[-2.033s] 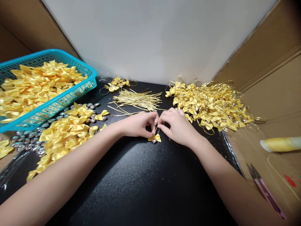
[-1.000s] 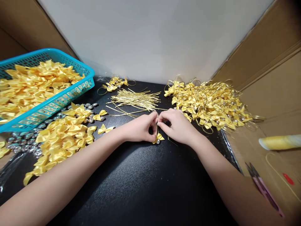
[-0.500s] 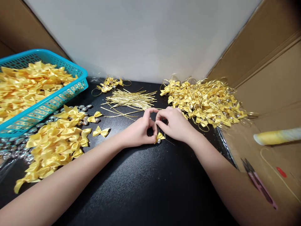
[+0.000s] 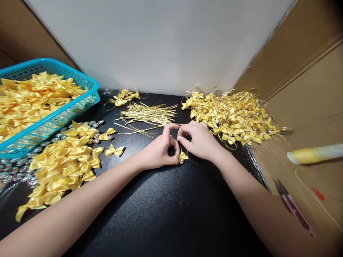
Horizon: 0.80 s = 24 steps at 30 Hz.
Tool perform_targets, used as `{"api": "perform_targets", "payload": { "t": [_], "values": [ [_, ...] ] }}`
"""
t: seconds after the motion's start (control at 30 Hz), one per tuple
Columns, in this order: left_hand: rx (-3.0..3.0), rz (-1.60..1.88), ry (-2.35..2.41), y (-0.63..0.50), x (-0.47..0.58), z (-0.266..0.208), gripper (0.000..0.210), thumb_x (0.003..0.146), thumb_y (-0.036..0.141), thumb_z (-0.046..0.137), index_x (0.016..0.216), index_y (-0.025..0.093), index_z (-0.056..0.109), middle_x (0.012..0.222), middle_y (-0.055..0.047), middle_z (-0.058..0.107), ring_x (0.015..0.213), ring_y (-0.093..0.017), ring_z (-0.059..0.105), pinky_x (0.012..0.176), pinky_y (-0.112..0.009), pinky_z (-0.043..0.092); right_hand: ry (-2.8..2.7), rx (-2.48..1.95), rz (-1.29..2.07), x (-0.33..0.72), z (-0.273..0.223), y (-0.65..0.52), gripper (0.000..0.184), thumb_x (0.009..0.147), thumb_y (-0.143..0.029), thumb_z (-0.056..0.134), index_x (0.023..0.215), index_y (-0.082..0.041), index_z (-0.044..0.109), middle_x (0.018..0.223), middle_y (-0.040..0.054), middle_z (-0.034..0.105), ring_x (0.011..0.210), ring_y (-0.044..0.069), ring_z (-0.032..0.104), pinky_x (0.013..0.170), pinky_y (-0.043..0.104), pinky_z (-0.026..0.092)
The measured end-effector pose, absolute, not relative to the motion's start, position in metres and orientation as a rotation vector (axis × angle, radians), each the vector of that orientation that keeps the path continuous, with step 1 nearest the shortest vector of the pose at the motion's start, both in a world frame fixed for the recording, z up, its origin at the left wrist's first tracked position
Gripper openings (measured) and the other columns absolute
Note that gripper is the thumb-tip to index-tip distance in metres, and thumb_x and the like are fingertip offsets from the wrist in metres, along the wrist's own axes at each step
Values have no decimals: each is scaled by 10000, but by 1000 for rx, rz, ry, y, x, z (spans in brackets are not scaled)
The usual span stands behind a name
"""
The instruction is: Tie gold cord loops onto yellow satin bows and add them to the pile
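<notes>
Over the counter (image 4: 150, 208), the left hand (image 4: 162, 150) seems to pinch a yellow bow (image 4: 183, 156) with a silvery bead (image 4: 181, 161), and the right hand (image 4: 199, 140) pinches, it seems, its gold cord (image 4: 187, 152). I judge this as a cord-working step, whose next move calls for a steady pinch. Farther left, a blue basket (image 4: 93, 85) holds many loose bows (image 4: 40, 92).

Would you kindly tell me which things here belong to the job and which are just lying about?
Seemingly in the job: bow by the left hand and right hand; gold strips; silvery gems; loose bows; blue basket of bows; looped bows.
Apparently lying about: red scrap; yellowish roll; pink snips, perhaps a tool, but untouched.
</notes>
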State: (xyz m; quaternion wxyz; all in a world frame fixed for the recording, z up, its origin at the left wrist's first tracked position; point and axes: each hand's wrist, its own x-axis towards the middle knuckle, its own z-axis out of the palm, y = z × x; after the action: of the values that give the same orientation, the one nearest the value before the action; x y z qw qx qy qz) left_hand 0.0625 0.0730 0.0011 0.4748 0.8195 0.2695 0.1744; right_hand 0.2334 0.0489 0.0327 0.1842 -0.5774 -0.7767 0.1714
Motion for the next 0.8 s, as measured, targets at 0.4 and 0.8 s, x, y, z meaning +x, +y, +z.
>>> {"api": "perform_targets", "payload": {
  "t": [0.4,0.8],
  "values": [
    [1916,384,599,81,58,3,582,722,70,548,1203,194,244,806,15,637,686,-122,510,669,-281,393,-2240,-1571,557,237,33,49,141,825,-168,594,692,-195,633,738,-4,655,819,181,518,819,358,308],
    [1727,429,583,85,58,1,465,811,144,604,1159,203,302,743,16,664,611,-99,507,593,-246,366,-2233,-1536,537,241,37,49,88,817,-195,638,752,-211,695,803,-2,671,867,182,544,822,348,331]
  ]
}}
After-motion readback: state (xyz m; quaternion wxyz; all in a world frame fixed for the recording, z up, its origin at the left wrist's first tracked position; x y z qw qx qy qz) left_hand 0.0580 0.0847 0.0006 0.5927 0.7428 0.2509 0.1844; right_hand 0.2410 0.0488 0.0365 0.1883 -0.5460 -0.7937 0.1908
